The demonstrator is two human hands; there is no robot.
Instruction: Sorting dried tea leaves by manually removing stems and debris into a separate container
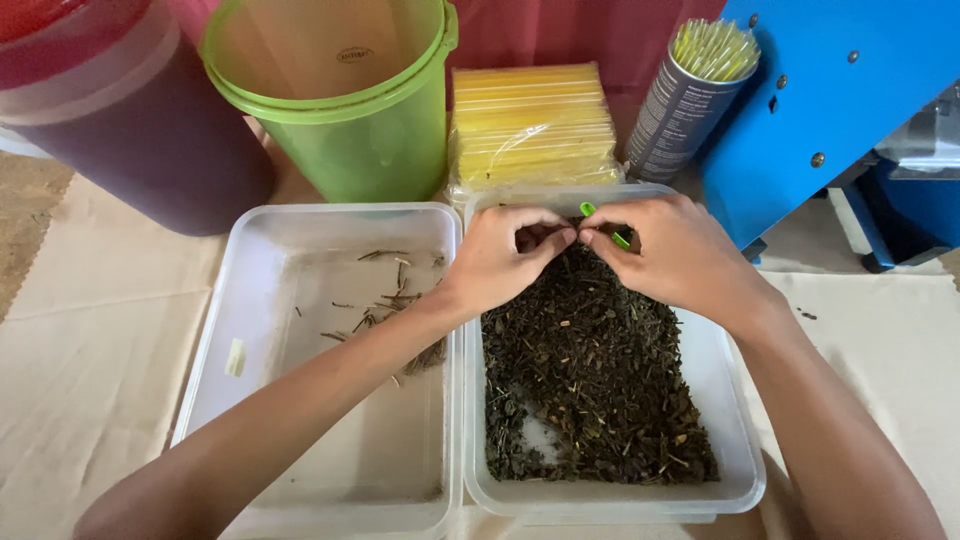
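A clear plastic tub (pixel 740 430) on the right holds a heap of dark dried leaves (pixel 590 380). Both hands meet over its far end. My left hand (pixel 500 262) pinches its fingertips together against those of my right hand (pixel 670 255), with a small bit of the leaves between them. A small green scoop (pixel 622 238) pokes out of the leaves, partly hidden under my right hand. A second clear tub (pixel 250 330) on the left holds only a few thin dry stems (pixel 385 300).
At the back stand a dark red jug (pixel 130 130), a green bucket (pixel 350 110), a stack of yellow straws in plastic wrap (pixel 530 125), a grey can of straws (pixel 690 100) and a blue machine (pixel 840 100). A beige cloth (pixel 90 340) covers the table.
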